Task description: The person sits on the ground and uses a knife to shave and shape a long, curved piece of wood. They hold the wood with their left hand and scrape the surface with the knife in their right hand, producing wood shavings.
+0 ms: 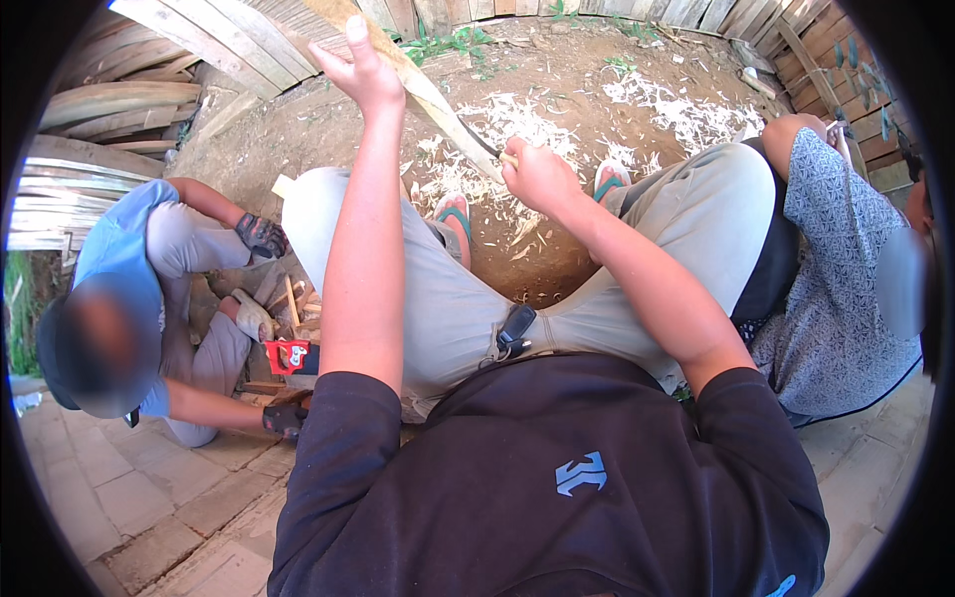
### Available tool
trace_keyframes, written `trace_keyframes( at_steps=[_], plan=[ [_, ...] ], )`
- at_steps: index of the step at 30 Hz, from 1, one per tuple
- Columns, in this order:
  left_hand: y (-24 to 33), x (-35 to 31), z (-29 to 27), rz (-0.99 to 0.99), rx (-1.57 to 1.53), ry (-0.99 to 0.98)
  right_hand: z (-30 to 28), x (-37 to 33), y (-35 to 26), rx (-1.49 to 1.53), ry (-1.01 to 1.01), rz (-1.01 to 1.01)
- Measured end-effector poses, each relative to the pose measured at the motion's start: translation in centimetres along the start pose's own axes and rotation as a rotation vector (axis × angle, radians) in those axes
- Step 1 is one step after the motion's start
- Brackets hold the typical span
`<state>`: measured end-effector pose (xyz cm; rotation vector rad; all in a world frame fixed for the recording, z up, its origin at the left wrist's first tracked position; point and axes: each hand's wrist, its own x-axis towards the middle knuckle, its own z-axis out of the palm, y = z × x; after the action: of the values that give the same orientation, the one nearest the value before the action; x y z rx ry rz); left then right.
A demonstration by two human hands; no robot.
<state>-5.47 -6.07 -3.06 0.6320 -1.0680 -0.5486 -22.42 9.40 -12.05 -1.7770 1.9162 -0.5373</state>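
Observation:
A long pale strip of wood (pixel 430 98) slants from the top of the view down to between my knees. My left hand (pixel 370 85) is against its left side, thumb stretched up along the strip and the fingers apart. My right hand (pixel 542 177) is closed round the light handle of a knife (pixel 484 145). The knife's dark, narrow blade lies across the strip near its lower end. Pale curled shavings (pixel 517 121) cover the ground beneath and beyond my right hand.
A gloved person (pixel 124 259) crouches at my left, near a red-handled saw (pixel 286 357) and wood offcuts (pixel 292 301). Another person (pixel 836 239) sits close at my right. Stacked boards (pixel 119 104) lie at the far left. A plank fence (pixel 477 10) bounds the far side.

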Motion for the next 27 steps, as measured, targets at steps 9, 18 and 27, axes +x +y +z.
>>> trace_keyframes(
  at_steps=[9, 18, 27],
  plan=[
    [0.7, 0.4, 0.6, -0.042, 0.069, 0.019, -0.6, 0.6, -0.7, 0.178, 0.072, -0.056],
    [1.5, -0.2, 1.1, -0.035, 0.052, -0.069, 2.2, 0.2, 0.3, 0.178, 0.001, -0.077],
    [-0.6, 0.0, -0.2, -0.097, 0.163, -0.069, 0.0, 0.0, -3.1, 0.295, 0.304, -0.102]
  ],
)
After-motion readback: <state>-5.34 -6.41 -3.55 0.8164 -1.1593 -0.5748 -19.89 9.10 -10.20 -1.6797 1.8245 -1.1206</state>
